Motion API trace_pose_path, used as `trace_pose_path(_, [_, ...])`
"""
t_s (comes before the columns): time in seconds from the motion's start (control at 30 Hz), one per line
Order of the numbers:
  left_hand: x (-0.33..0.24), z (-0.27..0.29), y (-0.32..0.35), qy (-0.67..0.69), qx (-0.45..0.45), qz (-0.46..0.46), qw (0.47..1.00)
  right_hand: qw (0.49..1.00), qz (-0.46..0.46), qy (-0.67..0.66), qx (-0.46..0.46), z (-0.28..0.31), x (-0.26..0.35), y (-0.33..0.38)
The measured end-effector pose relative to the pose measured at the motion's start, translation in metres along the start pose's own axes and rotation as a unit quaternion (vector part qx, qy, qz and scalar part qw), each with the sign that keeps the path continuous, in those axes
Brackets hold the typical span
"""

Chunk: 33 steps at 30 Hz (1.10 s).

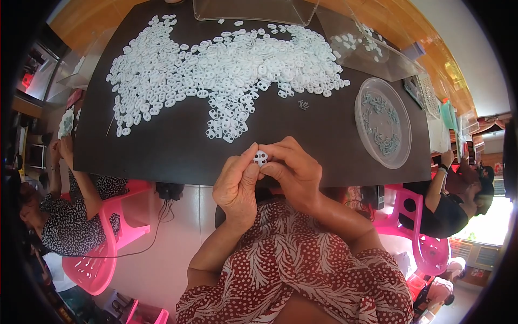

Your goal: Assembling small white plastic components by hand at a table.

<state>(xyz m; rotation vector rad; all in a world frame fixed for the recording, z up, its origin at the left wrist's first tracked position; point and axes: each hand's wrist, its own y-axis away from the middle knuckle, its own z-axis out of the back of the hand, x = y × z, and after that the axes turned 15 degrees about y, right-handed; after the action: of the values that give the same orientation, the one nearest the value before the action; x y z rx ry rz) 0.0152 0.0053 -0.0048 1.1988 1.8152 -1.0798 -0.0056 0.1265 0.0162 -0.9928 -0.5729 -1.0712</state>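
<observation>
Between the fingertips of both hands, just over the table's near edge, is a small white plastic piece (pixel 260 158) with several dark holes. My left hand (pixel 237 186) pinches it from the left, thumb and forefinger closed on it. From the right, my right hand (pixel 294 170) grips the same piece with thumb and forefinger. Beyond the hands lies a tongue of squarish white pieces with holes (pixel 229 116), joined to a wide heap of small oval white pieces (pixel 232 65). A few small grey pins or screws (pixel 304 105) rest on the dark table (pixel 178 148).
To the right stands a round clear plastic tub (pixel 406 141) holding many small grey-green parts. Clear bins (pixel 253 19) sit along the far edge, one with scattered white pieces. A person (pixel 81 210) works at the left and another (pixel 440 200) at the right, near pink chairs (pixel 110 243).
</observation>
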Motion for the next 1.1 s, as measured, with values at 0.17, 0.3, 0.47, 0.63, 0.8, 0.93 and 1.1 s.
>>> trace_pose_path(0.17, [-0.002, -0.003, 0.0, -0.036, -0.002, -0.046, 0.998, 0.999, 0.035, 0.013, -0.029, -0.003, -0.001, 0.001])
trace_pose_path(0.3, [-0.001, -0.003, 0.0, -0.048, -0.005, -0.061, 0.997, 0.998, 0.046, 0.024, -0.038, -0.005, 0.0, 0.002])
trace_pose_path(0.47, [0.006, -0.003, 0.006, -0.036, -0.012, -0.061, 0.997, 0.992, 0.087, 0.069, -0.066, -0.008, -0.001, 0.004])
trace_pose_path(0.63, [0.007, -0.002, 0.008, -0.051, -0.016, -0.057, 0.997, 0.988, 0.101, 0.082, -0.079, -0.011, -0.002, 0.005])
trace_pose_path(0.8, [0.008, -0.005, 0.009, -0.016, -0.02, -0.069, 0.997, 0.983, 0.124, 0.091, -0.1, -0.015, 0.0, 0.004])
trace_pose_path(0.93, [0.008, -0.007, 0.008, -0.019, -0.022, -0.089, 0.996, 0.981, 0.137, 0.1, -0.099, -0.015, 0.001, 0.004])
trace_pose_path(1.1, [0.01, -0.008, 0.008, -0.017, -0.032, -0.106, 0.994, 0.976, 0.159, 0.099, -0.107, -0.016, -0.002, 0.003])
